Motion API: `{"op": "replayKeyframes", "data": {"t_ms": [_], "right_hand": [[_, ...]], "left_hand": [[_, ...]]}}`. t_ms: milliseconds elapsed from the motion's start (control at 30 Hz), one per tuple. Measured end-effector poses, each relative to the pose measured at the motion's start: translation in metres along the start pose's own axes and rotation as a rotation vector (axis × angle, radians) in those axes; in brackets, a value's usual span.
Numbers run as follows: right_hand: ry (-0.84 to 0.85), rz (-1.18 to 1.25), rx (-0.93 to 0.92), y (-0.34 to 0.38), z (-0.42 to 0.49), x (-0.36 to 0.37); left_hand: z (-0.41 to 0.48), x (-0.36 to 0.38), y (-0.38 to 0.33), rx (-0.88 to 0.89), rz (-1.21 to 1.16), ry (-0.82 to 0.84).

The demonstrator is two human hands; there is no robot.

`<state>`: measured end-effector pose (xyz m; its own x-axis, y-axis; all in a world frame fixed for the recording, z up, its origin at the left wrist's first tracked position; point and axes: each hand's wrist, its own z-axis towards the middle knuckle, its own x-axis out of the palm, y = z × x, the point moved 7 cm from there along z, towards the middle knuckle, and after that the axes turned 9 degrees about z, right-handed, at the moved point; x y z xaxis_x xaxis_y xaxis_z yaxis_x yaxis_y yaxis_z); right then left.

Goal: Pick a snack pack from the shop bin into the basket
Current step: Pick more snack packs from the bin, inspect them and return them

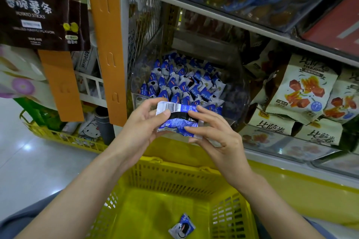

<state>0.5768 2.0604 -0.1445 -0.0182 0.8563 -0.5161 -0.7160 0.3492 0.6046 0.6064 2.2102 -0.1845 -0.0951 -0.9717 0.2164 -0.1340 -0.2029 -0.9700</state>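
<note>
shop shelving (pixel 213 13) fills the view, hung and stacked with snack bags – a dark potato-sticks bag (pixel 38 6) at upper left, pale bags (pixel 303 91) at right. below it, close to the person, sits the yellow basket (pixel 174 178), its mesh walls open upward. on the shelf just beyond the basket's far rim stands the clear bin (pixel 240 87), heaped with small blue-and-white packs (pixel 182 81).

both hands are raised between bin and basket. the left hand (pixel 139 122) pinches the left end of the snack pack (pixel 175 122) between thumb and curled fingers; the right hand (pixel 219 137) has its spread, lightly bent fingertips on the right end, the thumb mostly hidden beneath. the pack is out of the bin, barcode side up, its long axis running left to right between the two hands, neither nearer than the other.

it hangs roughly over the basket's far rim – the basket floor lies below and back toward the person, so the drop likely calls for drawing it in and down. one like pack (pixel 181 226) already lies on that floor.
</note>
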Motion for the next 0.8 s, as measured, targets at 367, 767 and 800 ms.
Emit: {"op": "replayKeyframes", "data": {"t_ms": [367, 767, 800], "right_hand": [[-0.142, 0.048, 0.187, -0.001, 0.036, -0.019], [0.030, 0.462, 0.518, -0.009, 0.051, 0.016], [0.064, 0.460, 0.511, -0.007, 0.048, 0.022]], "left_hand": [[-0.011, 0.014, -0.015, 0.247, 0.517, 0.085], [-0.005, 0.005, -0.009, 0.058, -0.017, 0.025], [-0.005, 0.005, -0.011, 0.069, 0.018, 0.001]]}}
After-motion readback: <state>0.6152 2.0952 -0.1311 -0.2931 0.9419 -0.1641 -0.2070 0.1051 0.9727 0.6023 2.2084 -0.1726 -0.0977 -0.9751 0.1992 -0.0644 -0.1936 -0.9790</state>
